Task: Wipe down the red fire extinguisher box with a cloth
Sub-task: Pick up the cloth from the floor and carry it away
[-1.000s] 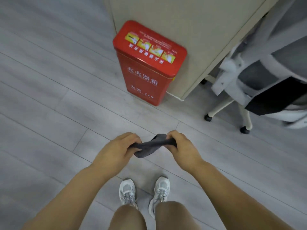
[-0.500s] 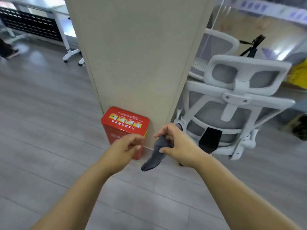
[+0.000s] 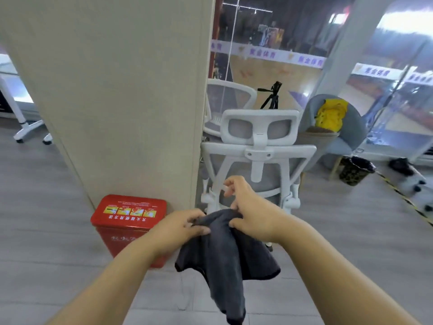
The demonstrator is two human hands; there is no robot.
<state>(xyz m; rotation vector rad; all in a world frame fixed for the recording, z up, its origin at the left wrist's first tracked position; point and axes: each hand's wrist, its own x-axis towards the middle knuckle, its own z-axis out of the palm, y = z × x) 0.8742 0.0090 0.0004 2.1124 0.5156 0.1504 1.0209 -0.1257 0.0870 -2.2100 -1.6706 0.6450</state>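
I've got the dark cloth (image 3: 225, 259) bunched at its top edge, my left hand (image 3: 180, 227) and right hand (image 3: 250, 214) both pinching it, the rest hanging loose. The red fire extinguisher box (image 3: 127, 216) stands on the floor just left of my left hand, against the beige pillar (image 3: 117, 102), untouched.

I see open grey floor (image 3: 46, 231) to the left of the red box (image 3: 128, 221) and in front of it, so a hand could come at its lid, left side and front from there. Its back sits close against the beige pillar (image 3: 117, 90), which shuts off that side. To the right, the white office chair (image 3: 257, 156) stands just past the pillar's corner, with only a narrow strip of floor beside the box. My left hand (image 3: 180, 228) and right hand (image 3: 250, 214) grip the hanging cloth (image 3: 225, 249), which hides the box's right front corner from me.
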